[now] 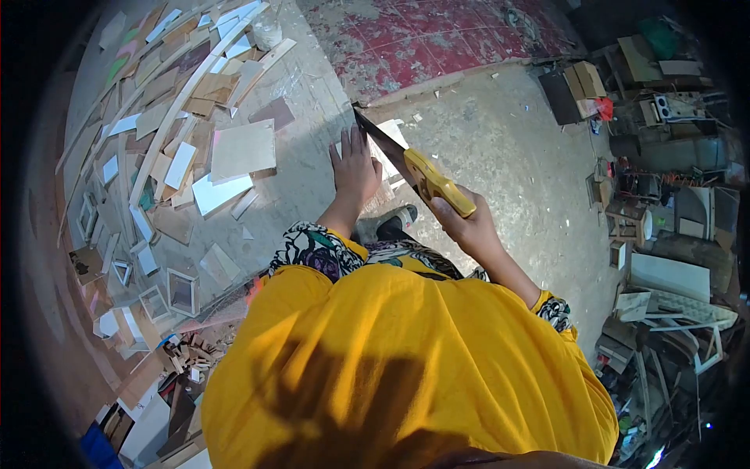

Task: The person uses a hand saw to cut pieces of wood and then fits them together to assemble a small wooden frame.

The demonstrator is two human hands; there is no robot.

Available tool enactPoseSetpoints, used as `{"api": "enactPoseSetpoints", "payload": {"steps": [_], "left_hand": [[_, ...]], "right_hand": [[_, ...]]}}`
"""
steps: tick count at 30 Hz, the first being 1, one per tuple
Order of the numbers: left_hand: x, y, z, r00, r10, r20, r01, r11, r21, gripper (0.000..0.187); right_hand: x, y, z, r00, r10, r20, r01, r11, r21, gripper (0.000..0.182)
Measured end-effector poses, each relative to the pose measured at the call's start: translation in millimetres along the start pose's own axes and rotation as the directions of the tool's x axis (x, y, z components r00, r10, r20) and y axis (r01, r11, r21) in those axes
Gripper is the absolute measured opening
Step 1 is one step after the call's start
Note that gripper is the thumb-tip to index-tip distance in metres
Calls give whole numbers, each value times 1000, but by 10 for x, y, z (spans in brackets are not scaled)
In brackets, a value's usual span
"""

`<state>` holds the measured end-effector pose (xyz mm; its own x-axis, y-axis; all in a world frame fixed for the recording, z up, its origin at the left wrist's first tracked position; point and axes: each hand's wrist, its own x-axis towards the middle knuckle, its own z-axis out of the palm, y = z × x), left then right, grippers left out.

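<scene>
My right hand [469,222] is closed round the yellow handle of a hand saw [439,181]. The saw's dark blade slants up and to the left, with its tip just beyond my left fingers. My left hand [355,170] lies flat, palm down, with its fingers spread on a pale board surface [312,156], beside the blade. A light-coloured piece [388,129] shows by the blade, partly covered by it. Whether the blade touches a piece is hard to tell.
Wood offcuts [244,148] and long strips lie piled on the left. A red patterned floor area [437,39] is beyond the blade. Cartons [586,81], panels [670,277] and frames line the right side. My shoe [397,222] shows below the saw.
</scene>
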<state>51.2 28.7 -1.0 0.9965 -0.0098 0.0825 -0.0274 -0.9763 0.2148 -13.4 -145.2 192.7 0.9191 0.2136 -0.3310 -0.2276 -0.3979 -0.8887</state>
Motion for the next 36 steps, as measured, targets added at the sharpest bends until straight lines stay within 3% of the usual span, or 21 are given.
{"api": "enactPoseSetpoints", "payload": {"steps": [4, 7, 11, 15, 22, 24, 30, 32, 34, 36], "left_hand": [[5, 0, 2, 1000, 13, 14, -13, 1000, -6, 63], [-11, -10, -6, 1000, 5, -25, -5, 1000, -23, 62], [20, 5, -43, 997, 7, 81, -12, 998, 59, 62], [-9, -13, 5, 1000, 10, 16, -11, 1000, 23, 62], [50, -11, 10, 998, -1, 64, -2, 999, 47, 64], [14, -12, 28, 998, 5, 69, -8, 999, 52, 65], [21, -2, 62, 998, -7, 63, 1, 995, 99, 68], [34, 1, 84, 1000, -4, 17, 2, 998, 69, 67], [37, 9, 70, 1000, 3, 24, -4, 998, 64, 67], [31, -11, 44, 1000, 3, 29, -5, 998, 65, 67]], "right_hand": [[86, 66, 83, 999, -20, -32, 19, 998, -58, 25], [234, 210, 195, 982, -185, -23, 179, 969, -169, 26], [215, 202, 112, 997, -72, -8, 72, 996, -51, 25], [216, 209, 144, 995, -103, 15, 104, 991, -85, 25], [357, 393, 233, 975, -221, -31, 213, 962, -171, 21], [321, 386, 210, 994, -96, -52, 96, 995, 9, 24], [58, 139, 62, 984, -176, -36, 169, 975, -144, 22], [-20, 117, -39, 1000, 21, -21, -23, 998, -67, 21], [-30, 123, -46, 1000, 16, -26, -18, 998, -60, 22], [4, 108, -16, 992, -129, -5, 125, 974, -188, 22]]}}
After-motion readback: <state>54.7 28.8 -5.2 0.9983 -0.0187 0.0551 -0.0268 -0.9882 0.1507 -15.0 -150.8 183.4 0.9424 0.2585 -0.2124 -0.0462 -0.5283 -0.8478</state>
